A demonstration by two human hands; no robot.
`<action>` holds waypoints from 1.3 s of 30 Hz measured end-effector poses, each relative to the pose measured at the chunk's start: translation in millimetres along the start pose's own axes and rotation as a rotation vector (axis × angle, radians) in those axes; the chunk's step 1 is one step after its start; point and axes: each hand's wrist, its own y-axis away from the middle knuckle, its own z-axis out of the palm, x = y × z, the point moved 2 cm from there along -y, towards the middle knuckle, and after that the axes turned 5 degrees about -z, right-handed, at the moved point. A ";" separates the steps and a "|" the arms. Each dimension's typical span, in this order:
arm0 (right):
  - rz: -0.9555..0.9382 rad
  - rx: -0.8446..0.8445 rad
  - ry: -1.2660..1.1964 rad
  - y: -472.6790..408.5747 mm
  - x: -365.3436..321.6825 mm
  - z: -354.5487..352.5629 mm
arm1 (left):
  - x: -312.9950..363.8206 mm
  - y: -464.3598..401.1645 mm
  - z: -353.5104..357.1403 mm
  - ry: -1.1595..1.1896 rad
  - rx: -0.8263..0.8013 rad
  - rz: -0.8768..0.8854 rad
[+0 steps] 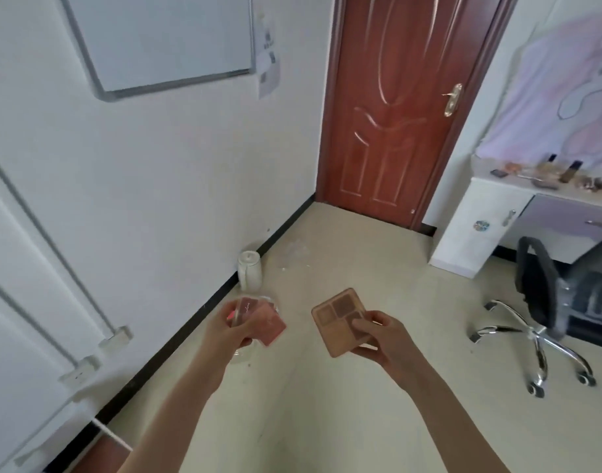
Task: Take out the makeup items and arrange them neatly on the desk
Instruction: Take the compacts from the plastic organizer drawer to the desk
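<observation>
Two flat makeup cases are in hand, well apart from the desk: right hand pinches a stiff, light eyeshadow palette by its corner; left hand grips a pink compact inside a clear pouch, probably slippery.

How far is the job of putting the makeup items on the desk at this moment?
Partly done. Several small makeup items already lie on the desk, though they are too blurred to judge neatness. In hand: the right hand holds a brown eyeshadow palette; the left hand grips a pink compact inside a clear container. Both are away from the desk and remain to be placed.
</observation>
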 end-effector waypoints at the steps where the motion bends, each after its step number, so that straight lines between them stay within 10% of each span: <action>1: 0.008 0.060 -0.031 -11.5 1.0 -18.3 | 2.0 -23.2 20.5 -0.033 -0.050 -0.009; 39: -0.050 0.644 -0.404 -589.9 -211.7 -543.6 | 138.3 -669.4 692.8 -0.215 -0.503 -0.166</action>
